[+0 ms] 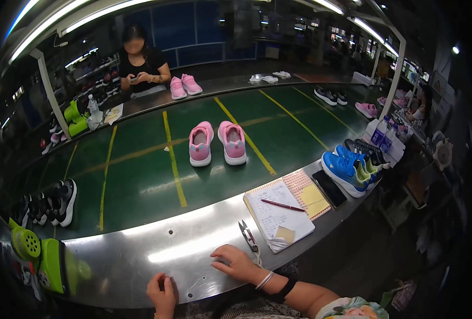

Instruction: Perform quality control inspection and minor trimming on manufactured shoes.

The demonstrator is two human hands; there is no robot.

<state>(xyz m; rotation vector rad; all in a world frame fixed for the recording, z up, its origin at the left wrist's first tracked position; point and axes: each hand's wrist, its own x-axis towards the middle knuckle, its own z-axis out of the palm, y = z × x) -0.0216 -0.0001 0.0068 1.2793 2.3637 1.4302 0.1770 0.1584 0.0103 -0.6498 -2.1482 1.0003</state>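
Observation:
My left hand (161, 293) rests at the front edge of the metal ledge (135, 250), its fingers loosely curled and the thumb apart, with nothing seen in it. Over the same ledge, my right hand (237, 263) is half bent, thumb and fingers apart, and empty. Thread snips (248, 237) lie just beyond the right hand, a pale cord at their near end. To the right of them is an open notebook (268, 212) with a dark red pen (282, 205) across it. A pair of pink sneakers (217, 144) stands on the green conveyor belt (140, 170), heels toward me.
Blue sneakers (347, 173) stand at the ledge's right, beside a black phone-like slab (329, 189). Black sneakers (60, 204) and a bright green device (50, 260) are at left. Across the belt, a person (143, 66) holds a phone near more pink sneakers (185, 86).

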